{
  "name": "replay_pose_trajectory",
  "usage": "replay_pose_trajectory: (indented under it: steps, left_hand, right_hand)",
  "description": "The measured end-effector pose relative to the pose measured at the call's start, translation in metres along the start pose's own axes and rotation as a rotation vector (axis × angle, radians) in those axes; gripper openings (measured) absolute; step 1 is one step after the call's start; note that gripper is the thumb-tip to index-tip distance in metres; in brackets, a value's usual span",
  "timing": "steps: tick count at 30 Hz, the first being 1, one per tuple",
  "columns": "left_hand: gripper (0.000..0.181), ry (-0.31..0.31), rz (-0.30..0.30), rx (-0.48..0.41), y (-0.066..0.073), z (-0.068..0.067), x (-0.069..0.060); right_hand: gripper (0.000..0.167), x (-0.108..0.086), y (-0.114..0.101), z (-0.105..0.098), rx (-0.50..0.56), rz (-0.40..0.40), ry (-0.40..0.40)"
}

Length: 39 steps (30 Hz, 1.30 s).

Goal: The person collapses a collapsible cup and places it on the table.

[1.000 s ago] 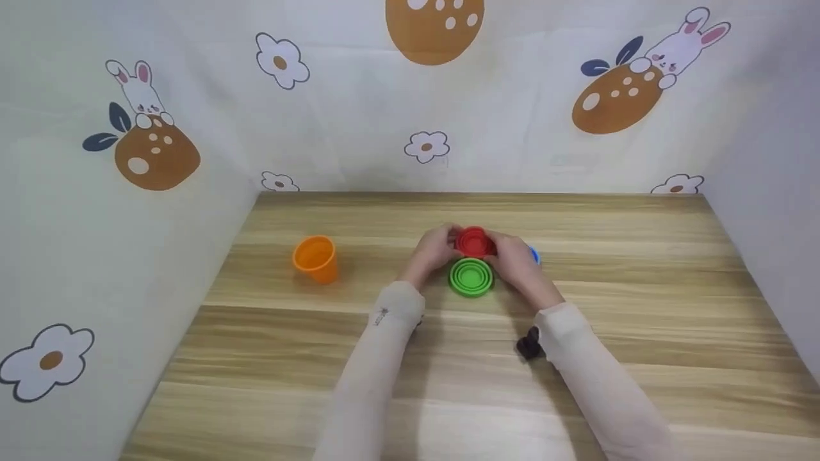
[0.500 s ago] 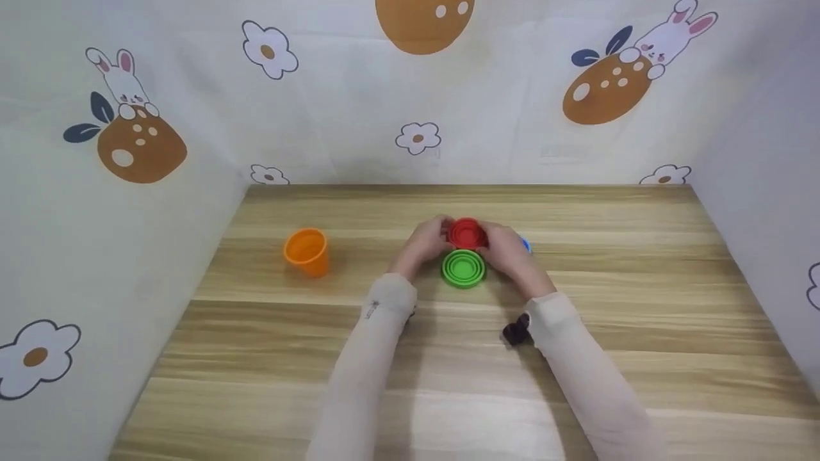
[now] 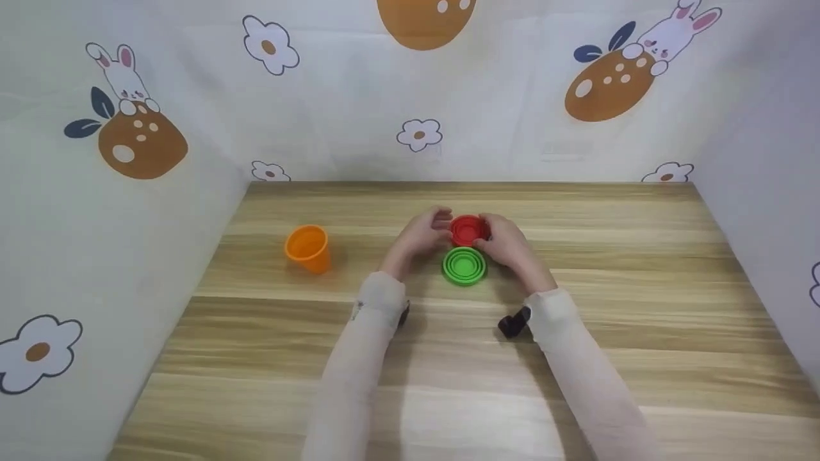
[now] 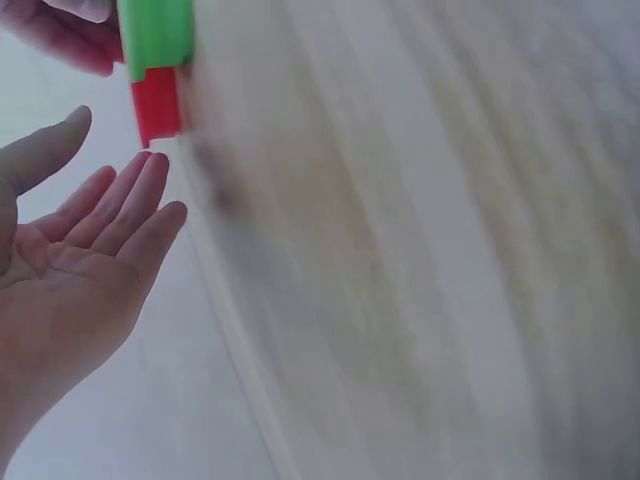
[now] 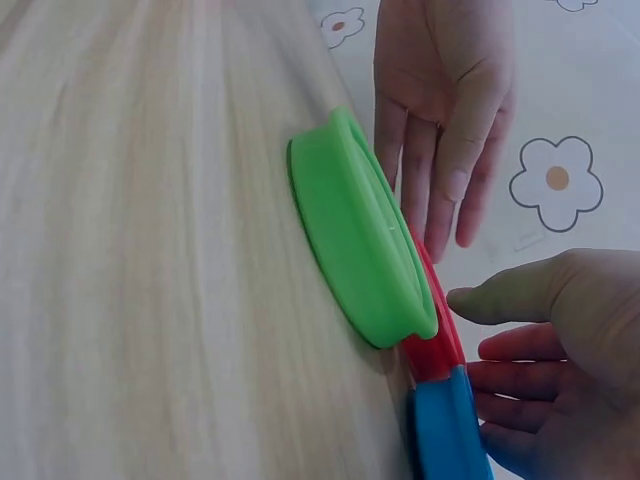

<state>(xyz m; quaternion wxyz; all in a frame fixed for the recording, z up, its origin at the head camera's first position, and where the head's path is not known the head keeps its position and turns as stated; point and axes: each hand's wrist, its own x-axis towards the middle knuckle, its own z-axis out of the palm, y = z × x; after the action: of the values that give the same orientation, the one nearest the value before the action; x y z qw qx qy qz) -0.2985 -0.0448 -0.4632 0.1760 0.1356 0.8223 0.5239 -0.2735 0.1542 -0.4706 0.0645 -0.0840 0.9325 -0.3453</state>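
Observation:
A collapsed red cup (image 3: 467, 230) with concentric rings lies flat on the wooden table. Just nearer than it sits a similar green cup (image 3: 464, 266). My left hand (image 3: 423, 234) is beside the red cup's left edge; in the left wrist view its fingers (image 4: 125, 215) are extended, with a small gap to the red rim. At the right side is my right hand (image 3: 508, 242), its thumb close to the red cup. In the right wrist view its loosely bent fingers hover by a blue cup (image 5: 447, 425), which the hand hides from the head view.
An orange cup (image 3: 309, 248) stands at full height, left of the hands. Patterned cloth walls (image 3: 346, 115) bound the table at the back and sides. A black device (image 3: 514, 322) sits at the right cuff.
My left hand has drawn back slightly left from the red cup and its fingers have spread. The right hand has loosened near the red cup. The cups keep their arrangement; the head view shifted slightly.

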Motion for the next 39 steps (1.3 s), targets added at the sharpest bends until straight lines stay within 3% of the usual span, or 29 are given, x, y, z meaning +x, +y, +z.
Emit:
replay_pose_trajectory:
  steps: [5, 14, 21, 26, 39]
  left_hand:
    - [0.054, 0.028, 0.035, -0.008, 0.010, -0.008, -0.005]
    - [0.050, 0.087, 0.137, 0.074, 0.021, -0.026, -0.018]
    - [0.047, 0.141, 0.164, 0.106, 0.025, -0.039, -0.031]
    - [0.044, 0.172, 0.196, 0.081, 0.027, -0.046, -0.039]
    - [0.040, 0.276, 0.145, 0.046, 0.023, -0.074, -0.063]
  right_hand:
    - [0.061, 0.000, 0.000, -0.001, 0.063, 0.026, 0.026]
    - [0.055, 0.000, -0.002, 0.003, 0.117, 0.026, 0.101]
    - [0.052, 0.000, -0.009, 0.006, 0.126, -0.010, 0.148]
    - [0.050, -0.001, -0.013, 0.010, 0.123, -0.040, 0.184]
    - [0.043, 0.004, -0.035, 0.024, 0.192, -0.124, 0.246]
